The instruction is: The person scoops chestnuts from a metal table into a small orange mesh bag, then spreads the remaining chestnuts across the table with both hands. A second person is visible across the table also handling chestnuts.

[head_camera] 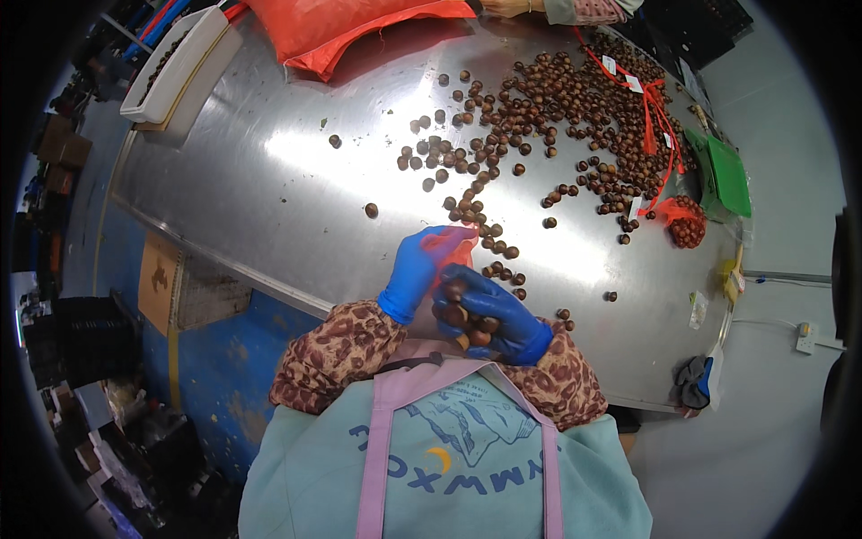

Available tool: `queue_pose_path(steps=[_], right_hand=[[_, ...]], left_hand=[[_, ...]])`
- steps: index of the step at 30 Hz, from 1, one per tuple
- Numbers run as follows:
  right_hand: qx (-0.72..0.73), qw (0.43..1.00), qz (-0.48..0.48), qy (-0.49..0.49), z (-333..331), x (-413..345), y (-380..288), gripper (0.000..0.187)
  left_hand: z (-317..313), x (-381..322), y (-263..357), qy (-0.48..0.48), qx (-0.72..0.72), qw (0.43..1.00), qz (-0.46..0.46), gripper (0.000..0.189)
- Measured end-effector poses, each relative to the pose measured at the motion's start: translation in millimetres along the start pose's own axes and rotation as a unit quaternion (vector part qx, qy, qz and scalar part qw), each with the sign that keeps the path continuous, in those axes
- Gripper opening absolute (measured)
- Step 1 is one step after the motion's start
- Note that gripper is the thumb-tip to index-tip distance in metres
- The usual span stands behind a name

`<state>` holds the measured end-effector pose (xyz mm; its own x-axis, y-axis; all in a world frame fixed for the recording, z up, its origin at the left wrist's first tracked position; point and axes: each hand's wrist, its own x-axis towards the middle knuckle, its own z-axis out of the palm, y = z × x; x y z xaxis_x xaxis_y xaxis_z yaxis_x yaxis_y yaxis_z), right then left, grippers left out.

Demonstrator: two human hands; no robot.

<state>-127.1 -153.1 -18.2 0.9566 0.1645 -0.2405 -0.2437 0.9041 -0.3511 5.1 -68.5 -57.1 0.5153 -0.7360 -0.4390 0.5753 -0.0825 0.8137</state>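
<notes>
My left hand (419, 268), in a bright blue glove, pinches the top of a red mesh bag (460, 250) over the near part of the metal table. Close beside it, my right hand (498, 306) wears a darker blue glove and cups several brown chestnuts (479, 330) in its palm. The lower part of the bag hangs by the right fingers and is partly hidden. Loose chestnuts (500, 247) lie just beyond both hands, trailing back to a large spread of chestnuts (559, 94) at the far right.
A filled red mesh bag (687, 224) lies at the right, near red ties with white tags (633, 83) and a green scoop-like container (724, 175). At the back rests a large red sack (350, 30), with another person's arm (515, 7) beyond. A white foam box (178, 60) stands far left.
</notes>
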Motion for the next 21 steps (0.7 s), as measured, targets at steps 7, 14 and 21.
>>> queue_pose_path(steps=[7,14,21], right_hand=[[0.145,0.989,0.021,0.025,-30.9,10.5,12.3,0.032],[0.095,0.994,0.025,0.041,-82.9,11.5,20.6,0.029],[0.256,0.965,-0.022,0.05,-100.5,22.7,26.6,0.04]], left_hand=[[-7.7,-1.5,7.9,-0.029,0.054,0.998,-0.032,0.032],[10.4,-25.1,10.4,0.035,0.397,0.908,0.128,0.027],[19.6,-41.2,3.5,0.055,0.535,0.762,0.361,0.023]])
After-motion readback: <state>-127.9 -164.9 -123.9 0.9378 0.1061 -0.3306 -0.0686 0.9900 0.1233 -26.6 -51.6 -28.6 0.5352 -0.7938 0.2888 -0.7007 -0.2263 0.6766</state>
